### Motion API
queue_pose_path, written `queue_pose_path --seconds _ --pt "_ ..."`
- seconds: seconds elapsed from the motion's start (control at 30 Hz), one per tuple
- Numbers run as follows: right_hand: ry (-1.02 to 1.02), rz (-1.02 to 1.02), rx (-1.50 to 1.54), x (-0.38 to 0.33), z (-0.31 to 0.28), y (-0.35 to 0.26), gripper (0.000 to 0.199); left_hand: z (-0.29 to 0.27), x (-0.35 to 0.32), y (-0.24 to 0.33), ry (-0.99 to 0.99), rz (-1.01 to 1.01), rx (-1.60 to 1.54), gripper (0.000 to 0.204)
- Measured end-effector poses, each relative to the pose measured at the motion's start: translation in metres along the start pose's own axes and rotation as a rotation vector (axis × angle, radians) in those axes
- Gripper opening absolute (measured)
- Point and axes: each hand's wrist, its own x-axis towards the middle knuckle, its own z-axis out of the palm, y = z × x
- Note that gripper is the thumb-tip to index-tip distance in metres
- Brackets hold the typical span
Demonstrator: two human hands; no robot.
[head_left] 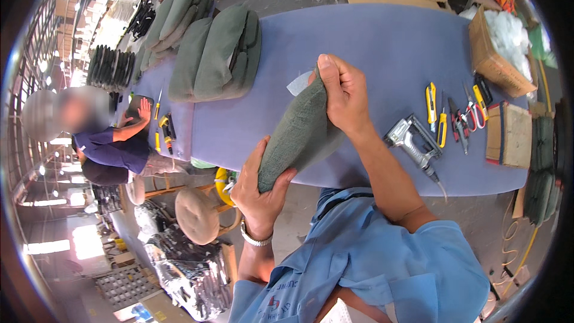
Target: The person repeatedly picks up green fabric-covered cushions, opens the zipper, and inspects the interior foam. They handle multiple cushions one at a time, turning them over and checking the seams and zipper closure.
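Observation:
A dark green fabric-covered pad [293, 131] is held tilted above the near part of the blue-covered table [371, 42]. My left hand [260, 185] cups its lower end, thumb on one side and fingers on the other. At the upper corner, my right hand [344, 93] pinches the pad's edge with the thumb up. A small whitish piece [299, 84] shows from behind the pad near that corner; what it is I cannot tell. Right of my right forearm lies a metal staple gun [415, 142] with a hose.
Stacked green pads [218, 54] stand at the table's far left. Yellow-handled knives [431, 101], a screwdriver [442, 128] and red-handled scissors [475, 113] lie at right, near a carton [496, 54] of white stuffing. A co-worker [119, 149] works at left, beside a round stool [197, 215].

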Motion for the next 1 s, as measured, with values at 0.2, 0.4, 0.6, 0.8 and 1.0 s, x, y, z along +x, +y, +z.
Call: queue_pose_path --seconds 0.2,0.4,0.6,0.8,1.0 --pt "0.009 -0.064 0.099 0.010 0.002 0.007 0.041 0.005 0.012 -0.008 -0.036 -0.195 -0.456 0.069" --pt "-0.203 -0.312 0.012 0.018 -0.005 0.000 0.031 0.008 0.017 -0.002 -0.072 -0.141 -0.413 0.059" --pt "-0.392 0.065 -0.155 0.040 -0.020 -0.019 0.044 0.017 0.009 0.000 -0.072 0.080 -0.205 0.052" --pt "-0.514 0.366 -0.023 0.056 -0.011 -0.024 0.050 0.022 0.005 -0.025 0.024 0.317 -0.287 0.058" --pt "-0.348 0.471 0.066 0.067 -0.028 -0.016 0.057 0.035 0.019 -0.017 -0.132 0.165 -0.656 0.073"
